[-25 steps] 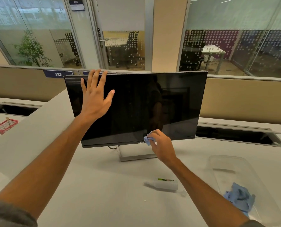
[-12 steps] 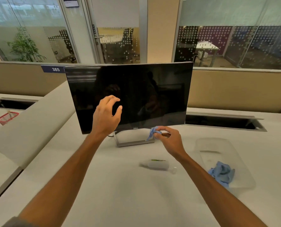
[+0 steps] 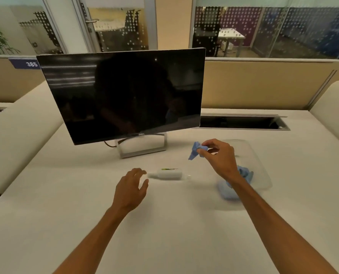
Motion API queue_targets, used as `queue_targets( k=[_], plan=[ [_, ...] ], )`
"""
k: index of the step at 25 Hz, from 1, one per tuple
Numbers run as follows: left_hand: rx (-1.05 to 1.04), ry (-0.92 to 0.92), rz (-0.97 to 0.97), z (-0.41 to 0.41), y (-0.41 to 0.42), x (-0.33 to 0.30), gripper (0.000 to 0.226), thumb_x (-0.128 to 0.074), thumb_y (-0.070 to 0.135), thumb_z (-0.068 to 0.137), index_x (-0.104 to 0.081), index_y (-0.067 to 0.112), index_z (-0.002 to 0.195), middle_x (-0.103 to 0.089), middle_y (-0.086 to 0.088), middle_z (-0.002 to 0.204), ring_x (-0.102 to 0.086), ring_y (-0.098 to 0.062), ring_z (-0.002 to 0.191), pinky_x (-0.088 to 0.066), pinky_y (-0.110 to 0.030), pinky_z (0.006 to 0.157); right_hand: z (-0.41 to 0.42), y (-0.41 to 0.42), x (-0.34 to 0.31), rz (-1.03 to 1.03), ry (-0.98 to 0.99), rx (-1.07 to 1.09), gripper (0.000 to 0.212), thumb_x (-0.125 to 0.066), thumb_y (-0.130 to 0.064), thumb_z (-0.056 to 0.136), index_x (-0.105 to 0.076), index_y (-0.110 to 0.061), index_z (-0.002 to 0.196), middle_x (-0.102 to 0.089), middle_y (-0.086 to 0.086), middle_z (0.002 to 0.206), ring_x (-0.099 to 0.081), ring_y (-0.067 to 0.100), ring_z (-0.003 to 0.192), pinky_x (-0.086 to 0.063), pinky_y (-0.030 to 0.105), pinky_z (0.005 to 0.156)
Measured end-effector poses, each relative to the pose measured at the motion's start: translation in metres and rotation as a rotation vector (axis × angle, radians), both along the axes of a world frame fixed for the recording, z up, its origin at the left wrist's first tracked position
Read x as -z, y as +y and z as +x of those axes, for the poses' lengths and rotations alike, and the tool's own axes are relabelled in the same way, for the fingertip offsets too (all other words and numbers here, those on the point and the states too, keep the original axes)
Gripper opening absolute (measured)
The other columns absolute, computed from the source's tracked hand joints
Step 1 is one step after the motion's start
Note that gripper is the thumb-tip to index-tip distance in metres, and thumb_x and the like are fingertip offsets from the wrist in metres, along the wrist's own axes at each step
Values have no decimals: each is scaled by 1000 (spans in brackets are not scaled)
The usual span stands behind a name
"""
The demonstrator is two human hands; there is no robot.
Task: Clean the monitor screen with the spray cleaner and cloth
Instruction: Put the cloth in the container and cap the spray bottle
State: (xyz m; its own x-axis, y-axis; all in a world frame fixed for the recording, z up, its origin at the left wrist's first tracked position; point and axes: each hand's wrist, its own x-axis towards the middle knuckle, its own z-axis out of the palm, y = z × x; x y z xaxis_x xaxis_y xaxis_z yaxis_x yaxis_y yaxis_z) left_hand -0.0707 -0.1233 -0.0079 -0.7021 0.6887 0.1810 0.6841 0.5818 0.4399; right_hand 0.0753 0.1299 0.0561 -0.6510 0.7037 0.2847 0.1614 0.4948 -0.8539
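A black monitor [image 3: 125, 95] with a dark screen stands on its silver stand on the white desk [image 3: 164, 224]. A small white spray bottle [image 3: 167, 174] lies on its side in front of the stand. My left hand [image 3: 131, 189] hovers just left of the bottle's nozzle end, fingers apart and curled, holding nothing. My right hand [image 3: 220, 157] is raised to the right of the stand and pinches a small blue cloth [image 3: 196, 149] between thumb and fingertips.
A clear plastic tray [image 3: 261, 165] sits at the right with another crumpled blue cloth [image 3: 243, 173] partly behind my right forearm. A cable slot [image 3: 241, 122] opens in the desk behind it. Beige partitions [image 3: 253, 84] and padded dividers border the desk.
Both hands have left the monitor. My left hand dropped from the screen to beside the spray bottle. My right hand carried the blue cloth from the screen's lower edge rightward toward the tray.
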Motion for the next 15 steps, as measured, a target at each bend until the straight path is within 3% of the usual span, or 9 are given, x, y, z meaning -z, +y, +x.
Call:
queue_targets(
  k=[3,7,10,15],
  plan=[
    [17,-31,-91,16,0,22,39,-56,32,91,-57,16,126,-54,-5,136,-54,-25,121,-44,-37,98,25,23,0,9,-21,59,11,-65,-22,88,-66,-11,88,-64,-9,77,-62,0,74,-43,3,69],
    [26,-4,-173,24,-3,38,52,-42,45,92,-52,15,132,-48,-8,143,-45,-27,131,-37,-40,107,40,66,16,84,-158,164,15,-67,-22,86,-70,-9,90,-70,7,90,-62,17,80,-49,25,75],
    [34,23,-210,27,-5,47,67,-24,54,88,-48,14,135,-43,-8,147,-39,-26,137,-32,-39,110,44,88,27,87,-275,180,14,-65,-19,88,-70,-8,93,-70,10,97,-64,23,84,-45,26,74],
    [25,24,-229,29,-5,52,67,-21,53,90,-45,14,138,-40,-8,149,-35,-25,139,-28,-37,112,41,104,24,83,-499,190,26,-69,-26,83,-66,-12,104,-66,5,106,-63,27,95,-48,38,84]
  ],
)
